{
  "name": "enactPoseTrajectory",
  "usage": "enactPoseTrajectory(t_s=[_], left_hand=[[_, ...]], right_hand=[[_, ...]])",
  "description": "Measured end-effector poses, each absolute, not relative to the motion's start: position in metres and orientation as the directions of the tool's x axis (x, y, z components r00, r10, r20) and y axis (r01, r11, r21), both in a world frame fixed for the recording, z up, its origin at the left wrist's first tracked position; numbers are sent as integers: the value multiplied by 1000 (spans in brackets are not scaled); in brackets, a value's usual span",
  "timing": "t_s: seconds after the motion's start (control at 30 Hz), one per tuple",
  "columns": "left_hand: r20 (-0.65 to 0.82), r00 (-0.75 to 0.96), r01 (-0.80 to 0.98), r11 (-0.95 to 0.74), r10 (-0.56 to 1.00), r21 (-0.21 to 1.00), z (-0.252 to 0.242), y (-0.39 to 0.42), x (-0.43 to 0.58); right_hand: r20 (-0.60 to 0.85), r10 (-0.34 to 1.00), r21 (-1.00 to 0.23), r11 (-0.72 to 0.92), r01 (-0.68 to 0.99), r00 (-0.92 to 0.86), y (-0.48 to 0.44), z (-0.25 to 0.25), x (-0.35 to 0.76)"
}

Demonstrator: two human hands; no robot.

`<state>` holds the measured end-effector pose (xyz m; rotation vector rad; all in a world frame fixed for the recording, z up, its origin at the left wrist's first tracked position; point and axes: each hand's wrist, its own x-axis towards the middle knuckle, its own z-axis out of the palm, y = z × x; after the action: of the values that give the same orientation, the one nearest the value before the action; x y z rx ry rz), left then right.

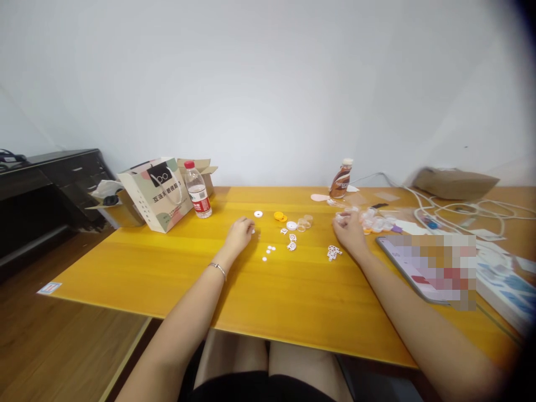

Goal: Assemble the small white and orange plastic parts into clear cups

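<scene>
My left hand (239,235) is over the middle of the table, thumb and fingers drawn together, with a tiny white piece showing at the tips. Farther right, my right hand (350,233) has its fingers curled at a clear plastic piece (340,216), its shape partly hidden. Between the hands lie a white ring (258,214), yellow round pieces (278,216), another white ring (292,225) and clear little cups (307,220). Nearer me are several small white discs (268,252), patterned white cut-outs (292,245) and a dotted white piece (334,253).
At left stand a paper bag (161,195), a water bottle (198,192) and cardboard boxes (205,170). A brown drink bottle (341,180) is at the back. On the right are plastic packets (379,222), white cables (452,209), a brown package (456,183) and a tablet-like device (404,271).
</scene>
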<state>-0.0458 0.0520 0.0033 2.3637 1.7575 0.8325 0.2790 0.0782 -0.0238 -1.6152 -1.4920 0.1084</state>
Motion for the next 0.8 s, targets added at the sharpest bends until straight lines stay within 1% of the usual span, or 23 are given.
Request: enactPoseTrajectory(t_s=[0.07, 0.13, 0.2, 0.27, 0.37, 0.43, 0.5, 0.57, 0.63, 0.8], left_hand=[[430, 361, 730, -538, 827, 422, 6, 38, -31], [372, 591, 569, -697, 715, 436, 5, 24, -13], [284, 756, 448, -782, 590, 434, 3, 12, 1], [257, 783, 422, -787, 567, 450, 0, 4, 10], [262, 748, 437, -749, 610, 499, -1, 1, 10], [309, 678, 470, -716, 667, 516, 1, 7, 4], [375, 547, 550, -659, 748, 513, 3, 20, -4], [406, 353, 688, -529, 843, 498, 7, 40, -13], [342, 219, 833, -357, 914, 422, 11, 62, -21], [260, 149, 899, -241, 954, 367, 18, 107, -26]], right_hand=[[482, 837, -684, 175, 708, 259, 79, -25, 278], [469, 843, -712, 185, 677, 262, 79, -26, 278], [461, 848, -722, 186, 667, 263, 78, -25, 276], [456, 851, -728, 191, 658, 258, 77, -24, 274], [460, 854, -736, 215, 642, 242, 76, -24, 271], [471, 852, -735, 238, 635, 227, 77, -25, 271], [482, 851, -730, 257, 633, 210, 78, -27, 271], [483, 853, -728, 267, 631, 196, 79, -28, 271], [479, 857, -730, 271, 628, 187, 79, -29, 270], [455, 876, -734, 269, 623, 158, 75, -27, 265]])
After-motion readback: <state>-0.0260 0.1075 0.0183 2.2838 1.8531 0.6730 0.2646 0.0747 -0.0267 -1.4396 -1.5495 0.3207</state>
